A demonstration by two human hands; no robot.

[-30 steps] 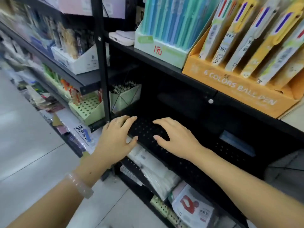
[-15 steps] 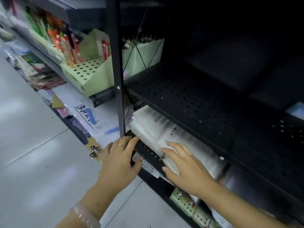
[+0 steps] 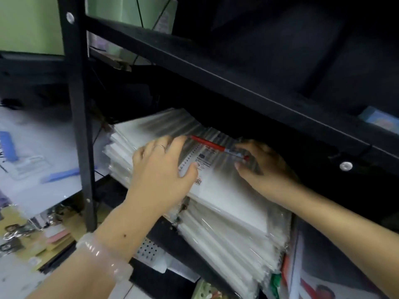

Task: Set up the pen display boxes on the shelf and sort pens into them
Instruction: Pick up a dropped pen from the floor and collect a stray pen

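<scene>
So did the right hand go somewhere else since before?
Yes. The right hand went down from the holed black shelf to the stack of white packets beneath it, where its fingers now pinch a red pen.

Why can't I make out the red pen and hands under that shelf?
Head view: motion blur smears the plastic-wrapped stack; the shelf above shadows the right hand and the red pen's tip; the left hand is well lit; wide-angle bending at edges.
</scene>
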